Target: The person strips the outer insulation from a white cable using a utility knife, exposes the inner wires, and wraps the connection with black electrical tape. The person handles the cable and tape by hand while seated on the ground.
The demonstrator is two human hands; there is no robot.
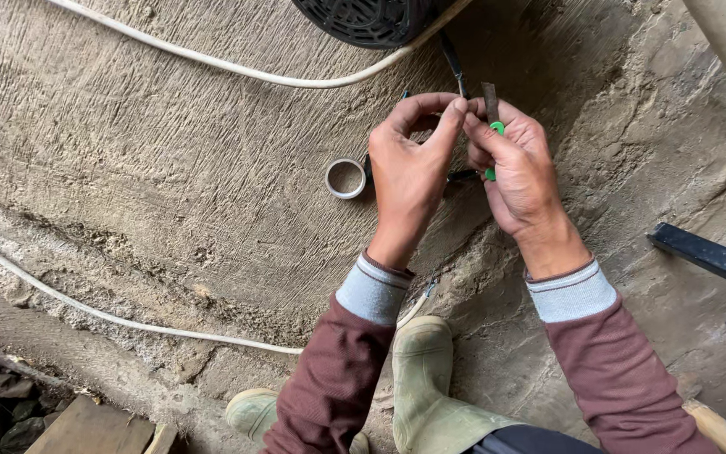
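Both of my hands are raised together over a rough concrete floor (170, 168). My left hand (409, 164) pinches the end of a thin black wire (454, 63) between thumb and fingertips. My right hand (518, 172) grips a small green-handled knife (492, 126), its dark blade pointing up beside the wire end. A roll of tape (345, 178) lies flat on the concrete just left of my left hand. The part of the wire between my hands is hidden by my fingers.
A white cable (237, 67) curves across the top and another white cable (111, 318) runs along the lower left. A black ribbed round object (363, 18) sits at the top. Black metal bars (712, 256) lie right; my boots (420, 378) stand below.
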